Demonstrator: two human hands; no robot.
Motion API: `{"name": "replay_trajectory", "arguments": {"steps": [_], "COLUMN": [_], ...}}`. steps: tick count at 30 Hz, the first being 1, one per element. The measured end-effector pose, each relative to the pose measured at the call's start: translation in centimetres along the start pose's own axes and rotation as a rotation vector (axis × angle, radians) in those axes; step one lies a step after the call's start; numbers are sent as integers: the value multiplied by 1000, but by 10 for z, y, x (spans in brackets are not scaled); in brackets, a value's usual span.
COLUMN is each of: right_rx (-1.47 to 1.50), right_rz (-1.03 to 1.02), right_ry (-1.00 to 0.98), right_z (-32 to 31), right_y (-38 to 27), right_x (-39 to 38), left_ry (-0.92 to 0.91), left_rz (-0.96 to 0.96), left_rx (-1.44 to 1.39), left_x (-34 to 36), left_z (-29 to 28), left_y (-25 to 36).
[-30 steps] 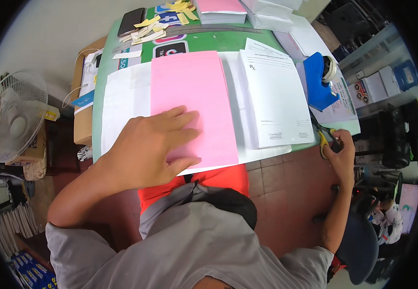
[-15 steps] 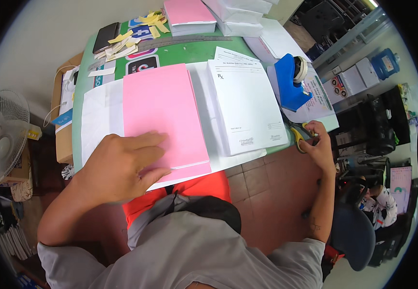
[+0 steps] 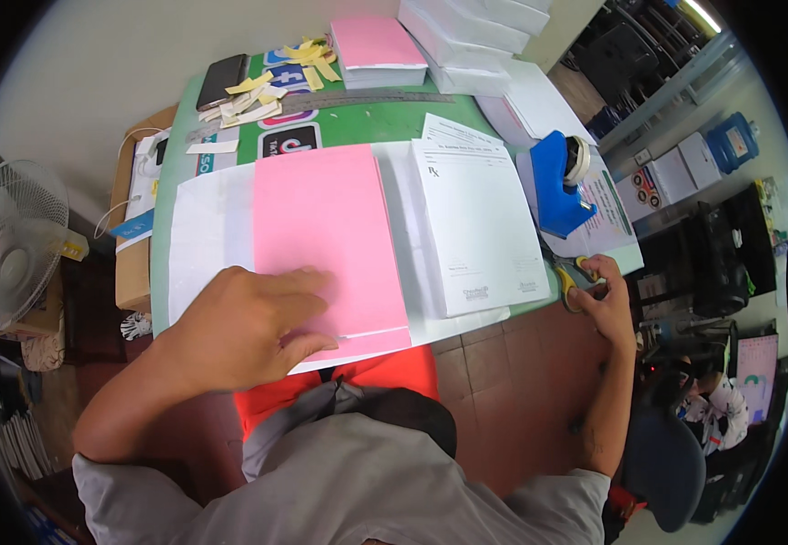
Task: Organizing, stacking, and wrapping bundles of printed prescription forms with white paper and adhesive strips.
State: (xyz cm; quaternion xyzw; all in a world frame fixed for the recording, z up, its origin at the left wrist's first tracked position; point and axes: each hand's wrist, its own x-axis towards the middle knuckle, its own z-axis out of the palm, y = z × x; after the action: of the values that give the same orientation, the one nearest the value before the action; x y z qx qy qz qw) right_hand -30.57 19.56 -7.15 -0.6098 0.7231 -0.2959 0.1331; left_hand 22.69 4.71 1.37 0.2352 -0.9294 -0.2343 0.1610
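Observation:
My left hand (image 3: 257,325) rests on the lower part of a pink paper stack (image 3: 326,236), fingers stretched out and thumb apart near its bottom edge. White sheets (image 3: 212,218) lie beneath and to the left of the pink paper. At the table's front right edge, my right hand (image 3: 607,300) has its fingers on the handles of yellow-and-black scissors (image 3: 566,286). The scissors' blades are mostly hidden beside a white prescription pad (image 3: 480,232). That pad lies between the pink paper and the scissors.
A blue tape dispenser (image 3: 557,195) stands behind the scissors. Along the back are a pink-topped stack (image 3: 376,45), tall white paper stacks (image 3: 466,41), a metal ruler (image 3: 385,98), yellowish paper strips (image 3: 257,100) and a dark wallet-like item (image 3: 223,80). A fan (image 3: 14,245) stands left.
The whole view has shifted, so the table and papers sit lower and slightly farther right in the picture. Both hands keep nearly the same places on the pink paper and scissors.

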Motion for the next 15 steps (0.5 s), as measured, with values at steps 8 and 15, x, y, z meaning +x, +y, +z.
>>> {"name": "replay_trajectory", "arguments": {"steps": [8,15], "right_rx": [95,115], "right_rz": [127,95], "right_ry": [35,43], "right_z": [3,2], "right_y": [-21,-17], "right_x": [0,3], "left_ry": [-28,-18], "left_rz": [-19,18], "left_rx": [26,27], "left_x": [-1,-1], "left_z": [-2,-4], "left_y": [0,-4]}}
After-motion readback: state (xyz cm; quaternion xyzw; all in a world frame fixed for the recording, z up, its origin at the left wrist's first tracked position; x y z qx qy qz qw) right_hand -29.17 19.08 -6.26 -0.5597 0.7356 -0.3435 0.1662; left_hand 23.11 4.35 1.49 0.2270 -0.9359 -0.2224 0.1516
